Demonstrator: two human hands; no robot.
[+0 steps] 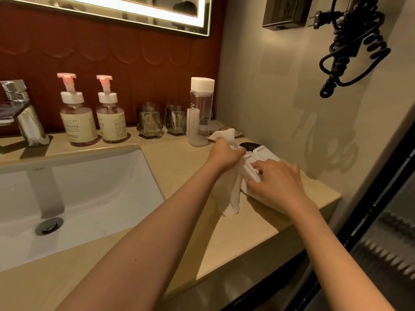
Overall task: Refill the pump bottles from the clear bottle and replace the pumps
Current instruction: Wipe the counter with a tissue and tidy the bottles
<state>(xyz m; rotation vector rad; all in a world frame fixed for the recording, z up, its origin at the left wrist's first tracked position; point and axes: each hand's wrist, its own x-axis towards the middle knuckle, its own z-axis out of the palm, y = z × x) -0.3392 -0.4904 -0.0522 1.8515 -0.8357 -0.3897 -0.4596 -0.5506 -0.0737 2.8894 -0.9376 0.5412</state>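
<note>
Two pump bottles stand upright at the back of the counter, the left pump bottle (77, 117) and the right pump bottle (111, 115), each with its pump in place. The clear bottle (201, 104) with a white cap stands further right, behind a frosted white cylinder (197, 129). My left hand (225, 153) is closed on a white cloth (231, 194) that hangs down from it. My right hand (277, 182) rests on a white tray (262, 156) at the counter's right end, fingers gripping its edge.
A white sink (74, 198) with a chrome tap (20, 108) fills the left. Two glass tumblers (149, 120) (176, 120) stand between the pump bottles and the clear bottle. A coiled black cord (350, 46) hangs on the right wall. The counter's edge (314, 212) is close on the right.
</note>
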